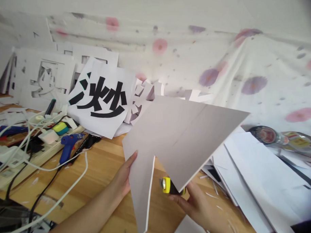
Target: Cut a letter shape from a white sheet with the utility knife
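Observation:
A large white foam board piece (180, 131) with angular cut edges is held up over the wooden table (104, 182). My left hand (125, 175) grips its lower left part, the thumb lying on the front face and the fingers behind. Below the board's lower right corner, my right hand (190, 201) is closed around a yellow and black tool (169, 186); part of that tool is hidden behind the board. A white offcut (191, 230) lies under my right hand.
A paper with a black printed character (100, 97) leans at the back left. Blue glue gun (69, 145), power strip (44, 153) and tangled white cables (74, 185) fill the left side. Stacked white sheets (260, 178) and a bottle (294, 141) occupy the right.

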The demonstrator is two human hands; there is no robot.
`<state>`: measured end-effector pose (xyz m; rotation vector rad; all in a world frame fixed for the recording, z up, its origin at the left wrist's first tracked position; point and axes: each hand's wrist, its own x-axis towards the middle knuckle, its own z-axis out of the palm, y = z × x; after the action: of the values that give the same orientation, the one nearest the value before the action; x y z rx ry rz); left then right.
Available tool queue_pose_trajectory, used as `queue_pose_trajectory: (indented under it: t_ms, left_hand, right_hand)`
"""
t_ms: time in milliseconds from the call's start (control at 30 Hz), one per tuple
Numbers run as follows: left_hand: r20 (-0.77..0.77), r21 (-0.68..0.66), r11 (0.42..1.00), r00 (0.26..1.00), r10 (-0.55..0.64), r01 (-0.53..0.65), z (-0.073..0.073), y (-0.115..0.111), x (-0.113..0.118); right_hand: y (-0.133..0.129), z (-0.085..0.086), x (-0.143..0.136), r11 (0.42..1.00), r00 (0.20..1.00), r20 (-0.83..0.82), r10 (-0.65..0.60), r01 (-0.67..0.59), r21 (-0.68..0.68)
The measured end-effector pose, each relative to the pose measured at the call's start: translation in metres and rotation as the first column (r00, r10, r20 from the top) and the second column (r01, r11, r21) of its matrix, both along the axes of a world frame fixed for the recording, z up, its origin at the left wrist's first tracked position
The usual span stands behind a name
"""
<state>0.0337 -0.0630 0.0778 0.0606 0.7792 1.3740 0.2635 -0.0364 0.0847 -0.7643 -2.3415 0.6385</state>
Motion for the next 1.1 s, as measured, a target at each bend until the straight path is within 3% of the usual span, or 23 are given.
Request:
queue_pose_trajectory:
  t_ms: [200, 400, 667, 867, 1100]
  left_hand:
    - [0.049, 0.023, 0.995, 0.994, -0.096, 0.095, -0.003, -0.004, 0.005]
    - [0.067, -0.015, 0.995, 0.993, -0.099, 0.100, -0.003, -0.006, 0.004]
    - [0.052, -0.030, 0.993, 0.992, -0.114, 0.116, 0.004, -0.010, 0.006]
    - [0.003, -0.028, 0.996, 0.996, -0.084, 0.084, 0.004, -0.012, 0.011]
    - [0.004, 0.005, 0.989, 0.989, -0.150, 0.150, 0.008, -0.013, 0.011]
  right_hand:
    - [0.007, 0.005, -0.026, 0.995, 0.999, -0.029, -0.021, 0.023, 0.094]
    - [0.014, -0.006, -0.017, 0.991, 0.992, -0.022, -0.127, 0.128, 0.047]
    - [0.013, 0.011, -0.019, 0.966, 0.966, 0.035, -0.257, 0.257, 0.004]
    - [0.019, -0.007, -0.007, 0.954, 0.954, -0.024, -0.298, 0.299, 0.030]
    - [0.021, -0.028, 0.006, 0.948, 0.947, -0.041, -0.317, 0.317, -0.013]
